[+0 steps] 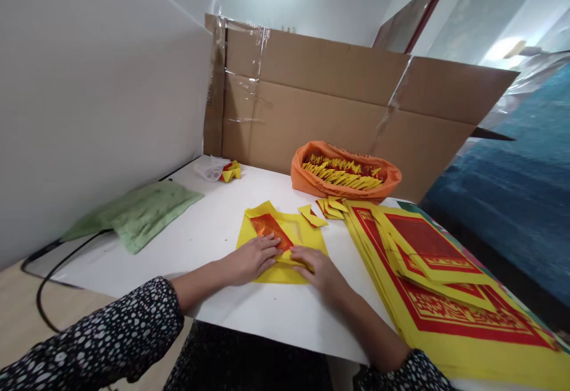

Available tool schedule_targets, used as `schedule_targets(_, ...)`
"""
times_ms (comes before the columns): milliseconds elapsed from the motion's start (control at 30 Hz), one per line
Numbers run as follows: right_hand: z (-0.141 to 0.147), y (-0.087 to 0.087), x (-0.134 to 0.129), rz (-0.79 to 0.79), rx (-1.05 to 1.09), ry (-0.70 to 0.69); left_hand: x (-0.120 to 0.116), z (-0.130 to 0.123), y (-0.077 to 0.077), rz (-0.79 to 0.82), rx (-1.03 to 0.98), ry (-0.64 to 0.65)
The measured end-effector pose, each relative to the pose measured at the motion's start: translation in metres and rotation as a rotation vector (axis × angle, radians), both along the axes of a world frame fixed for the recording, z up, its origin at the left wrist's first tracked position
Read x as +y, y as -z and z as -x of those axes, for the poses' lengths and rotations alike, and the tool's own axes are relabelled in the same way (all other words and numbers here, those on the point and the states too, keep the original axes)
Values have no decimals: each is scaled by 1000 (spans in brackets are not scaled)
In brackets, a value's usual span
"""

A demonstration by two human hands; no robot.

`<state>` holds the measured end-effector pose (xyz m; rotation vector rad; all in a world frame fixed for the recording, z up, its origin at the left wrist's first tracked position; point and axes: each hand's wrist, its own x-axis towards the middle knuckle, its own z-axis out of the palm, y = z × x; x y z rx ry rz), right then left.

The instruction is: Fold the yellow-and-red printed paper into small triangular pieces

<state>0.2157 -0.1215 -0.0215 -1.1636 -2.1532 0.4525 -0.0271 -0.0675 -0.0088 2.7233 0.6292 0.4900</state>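
A yellow sheet of joss paper (249,237) lies on the white table in front of me, partly folded, with a shiny orange-red panel (268,225) showing. My left hand (253,258) is on the folded part, its fingers bent over the lower end of the red panel. At the right, my right hand (324,271) pinches the folded edge between thumb and fingers. The two hands are close together but apart. Just beyond the sheet's upper right corner sits a small folded yellow-and-red paper piece (313,217). Parts of the fold are hidden under my fingers.
An orange bag (303,184) packed with folded pieces stands at the back, with several more pieces (332,207) before it. Stacked printed sheets (436,331) cover the right side. A green cloth (146,210) and black cable (47,284) lie left. Cardboard (312,106) stands behind.
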Motion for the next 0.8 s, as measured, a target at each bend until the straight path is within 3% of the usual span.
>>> schedule_targets(100,-8,-6,9,166,97,122,9,-8,-11,115,-34,14)
schedule_targets(200,-7,-6,22,277,197,256,17,-20,-22,321,-148,-80)
schedule_targets(300,-4,-3,33,316,259,316,24,-28,-19,512,-311,-196)
schedule_targets(400,-2,-1,34,287,262,369,30,-30,-9,620,-361,-213)
schedule_targets(600,4,1,9,180,211,444,34,-35,1,478,-265,-344)
schedule_targets(800,1,-1,-3,185,342,493,37,-39,0,387,-145,-308)
